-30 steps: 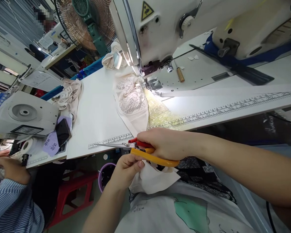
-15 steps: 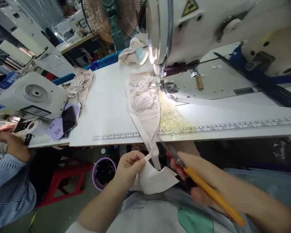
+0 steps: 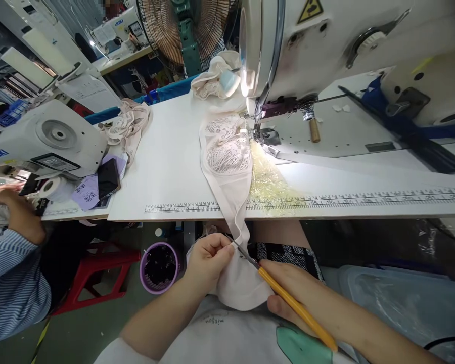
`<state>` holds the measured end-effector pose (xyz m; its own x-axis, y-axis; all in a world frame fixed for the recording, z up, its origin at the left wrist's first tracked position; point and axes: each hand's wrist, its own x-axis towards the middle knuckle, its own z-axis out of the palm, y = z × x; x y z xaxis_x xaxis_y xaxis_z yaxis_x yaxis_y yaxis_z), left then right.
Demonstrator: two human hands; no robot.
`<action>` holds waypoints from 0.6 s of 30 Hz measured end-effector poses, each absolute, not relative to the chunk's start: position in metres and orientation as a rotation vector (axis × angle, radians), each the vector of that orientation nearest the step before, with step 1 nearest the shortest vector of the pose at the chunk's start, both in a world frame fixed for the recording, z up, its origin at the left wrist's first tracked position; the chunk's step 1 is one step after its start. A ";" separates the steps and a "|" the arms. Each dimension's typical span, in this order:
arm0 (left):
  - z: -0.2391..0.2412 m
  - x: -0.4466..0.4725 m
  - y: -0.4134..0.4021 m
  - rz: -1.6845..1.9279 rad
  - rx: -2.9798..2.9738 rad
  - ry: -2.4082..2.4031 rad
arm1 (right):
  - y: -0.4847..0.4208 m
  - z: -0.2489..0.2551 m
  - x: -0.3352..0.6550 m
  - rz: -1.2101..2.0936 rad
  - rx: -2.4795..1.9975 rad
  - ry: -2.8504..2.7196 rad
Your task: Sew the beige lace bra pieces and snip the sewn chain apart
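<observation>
My left hand (image 3: 211,258) pinches the narrow end of a beige lace bra (image 3: 227,156) just below the table edge. In my right hand (image 3: 288,280) is a pair of yellow-handled scissors (image 3: 296,307), seen almost edge-on. Their metal tip reaches the fabric at my left fingertips; whether the blades are apart cannot be made out. The bra's lace cups lie on the white table beside the sewing machine's needle area (image 3: 256,129). Its band hangs over the edge, and a smooth pale cup (image 3: 244,290) rests at my lap.
A ruler strip (image 3: 349,198) runs along the table front. Behind stand a fan (image 3: 189,40) and more bra pieces (image 3: 214,78). At left are a phone (image 3: 108,178), another sewing machine and a co-worker's sleeve (image 3: 15,283). Below are a purple bin (image 3: 160,290) and a red stool (image 3: 98,270).
My right hand has brought the scissors left, so their tip now meets the fabric at my left fingers. My left hand keeps its pinch. The view has shifted slightly.
</observation>
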<state>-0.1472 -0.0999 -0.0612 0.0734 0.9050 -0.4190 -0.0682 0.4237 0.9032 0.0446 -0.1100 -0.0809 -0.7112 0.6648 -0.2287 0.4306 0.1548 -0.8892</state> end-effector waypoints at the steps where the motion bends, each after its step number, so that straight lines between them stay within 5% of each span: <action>1: -0.061 -0.147 -0.100 0.892 0.859 1.291 | -0.109 -0.080 0.043 1.587 -1.063 -2.234; 18: -0.066 -0.148 -0.096 0.910 0.897 1.280 | -0.106 -0.084 0.033 1.546 -1.215 -2.179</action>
